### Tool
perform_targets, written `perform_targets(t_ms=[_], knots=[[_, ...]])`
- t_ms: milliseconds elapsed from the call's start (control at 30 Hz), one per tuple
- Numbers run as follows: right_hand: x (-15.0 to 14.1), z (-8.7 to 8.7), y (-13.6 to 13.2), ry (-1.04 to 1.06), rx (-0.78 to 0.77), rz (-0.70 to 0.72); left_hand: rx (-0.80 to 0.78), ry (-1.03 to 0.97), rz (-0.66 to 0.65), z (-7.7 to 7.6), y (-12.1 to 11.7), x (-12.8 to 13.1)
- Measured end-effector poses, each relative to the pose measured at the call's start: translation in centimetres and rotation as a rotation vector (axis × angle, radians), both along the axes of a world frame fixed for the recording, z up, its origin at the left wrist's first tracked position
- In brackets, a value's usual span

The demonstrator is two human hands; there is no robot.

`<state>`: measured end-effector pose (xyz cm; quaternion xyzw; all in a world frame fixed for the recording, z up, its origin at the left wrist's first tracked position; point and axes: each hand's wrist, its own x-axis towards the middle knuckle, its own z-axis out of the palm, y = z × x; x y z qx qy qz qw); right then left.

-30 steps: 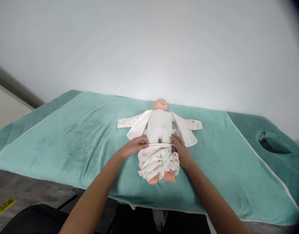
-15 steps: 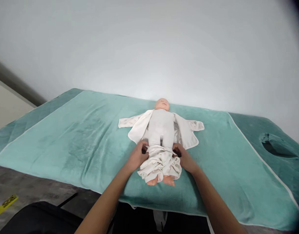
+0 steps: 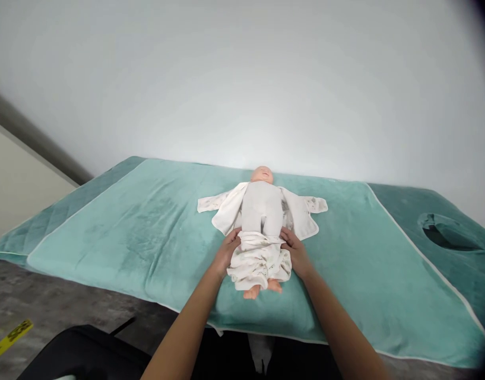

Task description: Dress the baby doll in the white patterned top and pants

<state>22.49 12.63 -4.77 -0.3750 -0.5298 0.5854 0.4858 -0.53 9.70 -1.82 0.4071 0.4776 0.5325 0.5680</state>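
Note:
A baby doll [image 3: 262, 203] lies on its back with its head toward the wall and its feet toward me. An unfastened white patterned jacket [image 3: 229, 208] is spread to both sides of its pale cloth body, the sleeves stretched outward. Bunched white patterned trousers [image 3: 260, 261] cover the doll's legs up to the thighs, and the bare feet stick out below. My left hand [image 3: 228, 248] grips the left side of the waistband. At the waistband's right side, my right hand [image 3: 295, 250] is closed on the cloth. Some fingertips of both hands are hidden.
A green velvety cover [image 3: 167, 237] with white piping lies over the padded bed. An oval hole [image 3: 450, 237] is at the bed's right end. A pale wall [image 3: 242, 89] rises behind. A black chair or bag [image 3: 84, 353] stands at the lower left.
The trouser waistband is slightly higher and flatter across the doll's thighs. My fingers have closed more flatly along its sides. The camera view has shifted a little.

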Motion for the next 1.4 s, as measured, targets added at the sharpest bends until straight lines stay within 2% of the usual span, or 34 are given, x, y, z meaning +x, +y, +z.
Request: perform_targets(t_ms=[167, 300, 400, 533, 633, 733, 800, 933, 1033, 1100, 1233, 1333, 1400], knots=[[0.0, -0.8, 0.3, 0.020, -0.095, -0.187, -0.046, -0.310, 0.014, -0.1, -0.4, -0.6], [0.0, -0.6, 0.4, -0.007, -0.032, -0.216, -0.096, -0.494, 0.010, -0.9, 0.0, -1.2], [-0.1, -0.7, 0.3, -0.080, 0.116, -0.275, -0.104, -0.450, 0.033, -1.4, 0.2, -1.4], [0.1, -0.9, 0.1, -0.259, 0.422, -0.360, -0.073, -0.330, 0.004, -1.8, -0.1, -1.1], [0.4, -0.5, 0.2, -0.379, 0.583, -0.300, -0.040, -0.223, 0.015, -1.7, -0.2, -0.7], [0.6, 0.5, 0.7, -0.482, 0.654, -0.231, 0.007, -0.036, 0.045, -1.2, 0.2, -0.6], [0.5, 1.2, 1.2, -0.539, 0.623, -0.237, 0.112, 0.143, 0.057, -1.0, 0.7, -0.6], [-0.1, 2.2, 2.8, -0.639, 0.411, -0.322, 0.333, 0.368, 0.149, -0.9, 2.3, -0.5], [-0.9, 2.5, 4.6, -0.605, 0.289, -0.419, 0.289, 0.452, 0.265, -0.6, 4.2, -0.5], [-1.5, 2.4, 5.9, -0.479, 0.211, -0.440, 0.209, 0.508, 0.357, -0.4, 5.8, -0.6], [-2.2, 1.4, 7.7, -0.187, 0.029, -0.385, 0.114, 0.459, 0.412, -0.4, 8.8, -0.9], [-2.3, 0.6, 7.9, -0.158, -0.008, -0.388, 0.119, 0.319, 0.340, -0.5, 9.0, -0.9], [-2.3, 0.4, 7.6, -0.210, 0.066, -0.423, 0.112, 0.162, 0.239, -0.3, 8.4, -1.0]])
